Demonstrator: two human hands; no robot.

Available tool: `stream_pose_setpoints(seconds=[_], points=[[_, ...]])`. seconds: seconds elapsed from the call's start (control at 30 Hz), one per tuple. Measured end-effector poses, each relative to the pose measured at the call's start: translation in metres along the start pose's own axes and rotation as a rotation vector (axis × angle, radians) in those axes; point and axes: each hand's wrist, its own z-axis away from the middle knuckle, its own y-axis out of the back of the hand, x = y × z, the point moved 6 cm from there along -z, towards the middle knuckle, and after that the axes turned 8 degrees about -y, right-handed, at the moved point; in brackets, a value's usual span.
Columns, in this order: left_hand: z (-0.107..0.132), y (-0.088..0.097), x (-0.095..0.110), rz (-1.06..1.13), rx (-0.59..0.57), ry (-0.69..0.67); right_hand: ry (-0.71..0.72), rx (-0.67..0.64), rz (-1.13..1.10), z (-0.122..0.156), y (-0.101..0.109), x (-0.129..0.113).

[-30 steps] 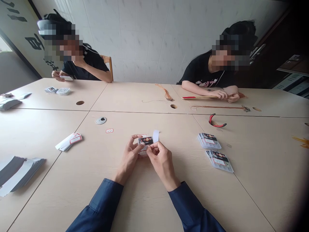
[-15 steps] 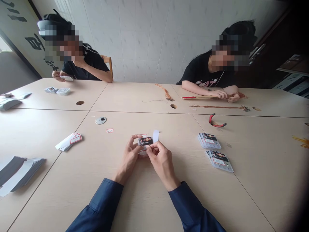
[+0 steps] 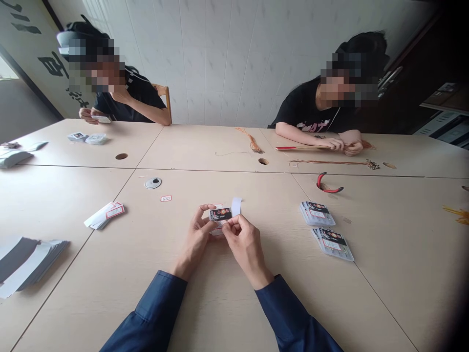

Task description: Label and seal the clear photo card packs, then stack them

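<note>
Hands: the left hand [image 3: 198,235] and right hand [image 3: 246,245] both grasp a small black-and-red printed card [image 3: 221,214] near the middle of the counter, neither clenched nor released; the left holds its left end, and the right pinches its lower edge.

Counter: pale wood panels [image 3: 220,308] butted together, with a round metal grommet [image 3: 153,183] set in one.

Nearby stacks: grey-and-white sleeves [image 3: 29,264] lie at the left; two piles of similar card packs [image 3: 317,213] [image 3: 332,244] lie at the right, and a small bundle of red-bordered labels [image 3: 106,215] sits left of the hands.

Smaller items: red-handled pliers [image 3: 327,185] and one loose label [image 3: 166,198] lie apart.

Across the counter: a person's hands [image 3: 339,145] hold a red-tipped wooden strip [image 3: 304,147].

Placement: the close two-handed hold seems to steady the card, with the piles within reach.

Hidden: fingers cover the card's lower part, its print is unreadable, and whether the white paper strip [image 3: 236,206] behind it is attached cannot be told.
</note>
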Motion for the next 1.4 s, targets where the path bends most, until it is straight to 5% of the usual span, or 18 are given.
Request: stream_pose_setpoints(seconds=[1.4], points=[[0.0005, -0.0043, 0.0033, 0.102, -0.007, 0.014, -0.026, 0.002, 0.004, -0.0013, -0.0004, 0.0029]])
